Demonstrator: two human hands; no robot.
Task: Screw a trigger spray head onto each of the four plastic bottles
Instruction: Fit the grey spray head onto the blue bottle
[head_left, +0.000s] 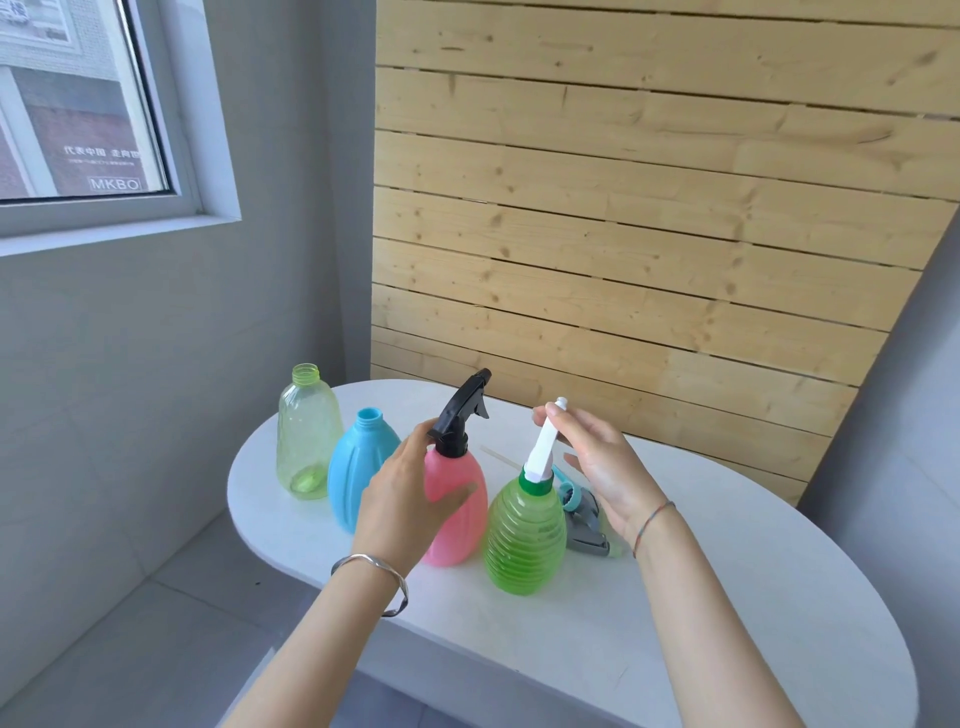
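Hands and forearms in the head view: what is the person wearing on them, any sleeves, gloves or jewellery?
Both forearms are bare, with no sleeves or gloves in view. The left hand has a twisted silver metal bangle round its wrist. The right hand has a thin multicoloured string bracelet round its wrist. No rings or watch are visible.

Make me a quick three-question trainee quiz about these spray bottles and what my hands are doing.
1. True or false: the blue bottle already has a spray head.
2. Which bottle does the left hand grip?
A. pink bottle
B. yellow-green bottle
3. Fill in: the right hand touches the ____ spray head on the green ribbed bottle.

Key: 1 false; 2 A; 3 white.
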